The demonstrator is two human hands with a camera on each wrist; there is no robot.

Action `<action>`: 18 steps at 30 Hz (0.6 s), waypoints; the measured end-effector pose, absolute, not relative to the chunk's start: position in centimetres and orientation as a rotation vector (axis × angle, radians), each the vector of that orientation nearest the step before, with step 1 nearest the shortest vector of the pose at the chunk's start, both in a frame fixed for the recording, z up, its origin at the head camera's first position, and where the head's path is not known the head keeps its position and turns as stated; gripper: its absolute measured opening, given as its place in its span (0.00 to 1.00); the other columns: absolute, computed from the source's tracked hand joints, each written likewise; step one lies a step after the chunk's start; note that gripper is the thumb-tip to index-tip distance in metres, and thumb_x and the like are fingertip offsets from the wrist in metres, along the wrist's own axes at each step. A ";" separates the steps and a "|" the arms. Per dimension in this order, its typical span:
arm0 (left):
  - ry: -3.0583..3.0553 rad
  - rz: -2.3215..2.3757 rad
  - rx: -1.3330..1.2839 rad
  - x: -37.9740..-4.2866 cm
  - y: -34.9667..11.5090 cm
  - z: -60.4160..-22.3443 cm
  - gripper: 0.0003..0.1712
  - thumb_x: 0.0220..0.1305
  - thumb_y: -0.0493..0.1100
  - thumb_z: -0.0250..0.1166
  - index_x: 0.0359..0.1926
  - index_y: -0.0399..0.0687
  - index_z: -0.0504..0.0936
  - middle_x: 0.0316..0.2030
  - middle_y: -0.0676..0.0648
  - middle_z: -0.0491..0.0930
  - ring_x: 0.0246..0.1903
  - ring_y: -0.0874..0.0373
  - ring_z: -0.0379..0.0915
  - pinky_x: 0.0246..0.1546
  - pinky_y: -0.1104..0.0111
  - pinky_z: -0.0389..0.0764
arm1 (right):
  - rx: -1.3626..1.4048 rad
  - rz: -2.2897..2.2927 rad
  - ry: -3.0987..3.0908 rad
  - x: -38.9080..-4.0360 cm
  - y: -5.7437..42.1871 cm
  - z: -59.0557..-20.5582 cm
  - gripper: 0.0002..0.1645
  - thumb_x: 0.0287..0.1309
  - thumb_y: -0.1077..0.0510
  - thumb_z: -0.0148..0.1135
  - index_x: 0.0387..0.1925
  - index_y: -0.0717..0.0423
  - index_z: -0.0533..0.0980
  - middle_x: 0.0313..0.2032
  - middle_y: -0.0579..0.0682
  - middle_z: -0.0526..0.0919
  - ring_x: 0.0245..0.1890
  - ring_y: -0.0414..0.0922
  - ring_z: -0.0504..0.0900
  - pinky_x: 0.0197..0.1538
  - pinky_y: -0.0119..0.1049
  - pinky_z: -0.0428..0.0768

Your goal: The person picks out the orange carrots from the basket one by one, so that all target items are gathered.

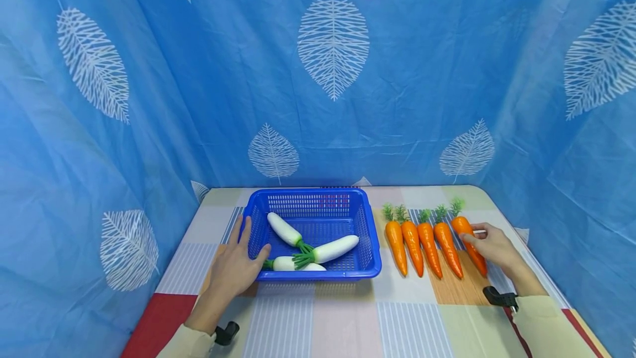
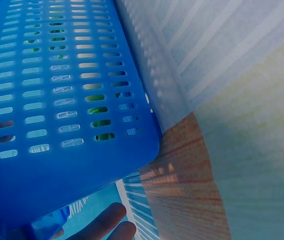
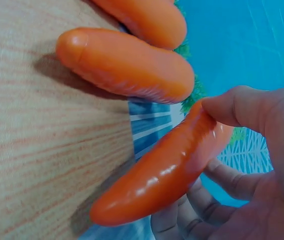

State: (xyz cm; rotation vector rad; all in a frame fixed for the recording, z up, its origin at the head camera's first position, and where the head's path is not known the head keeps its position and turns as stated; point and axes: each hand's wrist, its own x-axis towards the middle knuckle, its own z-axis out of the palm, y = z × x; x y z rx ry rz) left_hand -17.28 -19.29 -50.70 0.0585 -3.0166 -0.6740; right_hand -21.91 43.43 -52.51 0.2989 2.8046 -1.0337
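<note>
While right hand (image 1: 492,245) grips one of five carrots (image 1: 467,242), left hand (image 1: 237,267) flat against basket (image 1: 318,276), three radishes (image 1: 332,249)

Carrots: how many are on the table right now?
5, in a row right of the blue basket: carrot one, carrot two, carrot three, carrot four, and the rightmost carrot, gripped by the right hand. None looks hidden.

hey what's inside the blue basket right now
Three white radishes with green tops lie inside the blue basket, which the left hand steadies at its corner. The nearest radish is partly hidden by the front rim, and the floor beneath them is covered.
</note>
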 end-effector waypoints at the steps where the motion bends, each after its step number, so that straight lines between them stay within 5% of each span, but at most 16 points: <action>1: -3.016 -0.676 0.059 -17.3 -19.3 -50.7 0.59 0.86 0.64 0.64 0.97 0.43 0.44 0.96 0.33 0.41 0.84 0.20 0.66 0.71 0.28 0.85 | 0.301 -1.032 2.801 -21.9 43.5 -52.6 0.47 0.87 0.44 0.62 0.79 0.82 0.63 0.70 0.87 0.72 0.62 0.75 0.82 0.62 0.62 0.93; 18: -3.016 -0.672 0.053 -17.2 -19.4 -50.7 0.58 0.86 0.64 0.63 0.97 0.43 0.44 0.96 0.33 0.41 0.81 0.20 0.71 0.65 0.33 0.91 | 0.289 -0.966 2.775 -23.2 43.2 -53.2 0.50 0.85 0.41 0.64 0.78 0.84 0.63 0.68 0.87 0.77 0.63 0.77 0.84 0.64 0.67 0.91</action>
